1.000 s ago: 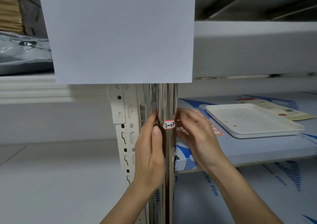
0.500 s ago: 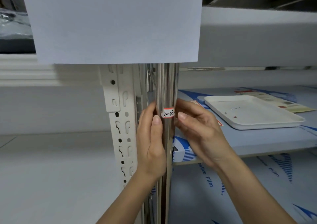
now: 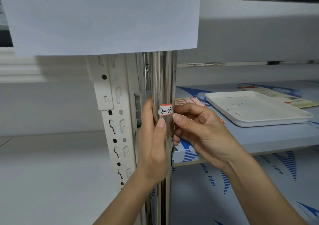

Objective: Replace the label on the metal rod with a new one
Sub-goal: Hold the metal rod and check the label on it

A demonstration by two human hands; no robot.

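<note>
Fingers of my left hand [image 3: 152, 138] curl round the shiny upright metal rod [image 3: 162, 79], I judge to steady it. My right hand [image 3: 198, 129] pinches at the edge of the red-bordered white label [image 3: 166, 110] wrapped on it. A hanging white paper sheet [image 3: 103, 17] hides the rod's top; whether the label's corner has lifted, I can't tell.

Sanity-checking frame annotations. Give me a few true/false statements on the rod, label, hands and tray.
1. The label on the metal rod reads "2-03". True.
2. The left hand is away from the rod. False: it holds the rod just below the label.
3. The white tray sits on the shelf to the right. True.
4. The right hand holds the tray. False: its fingertips are at the label's right edge.
5. The label is blue-edged. False: red-edged.
</note>
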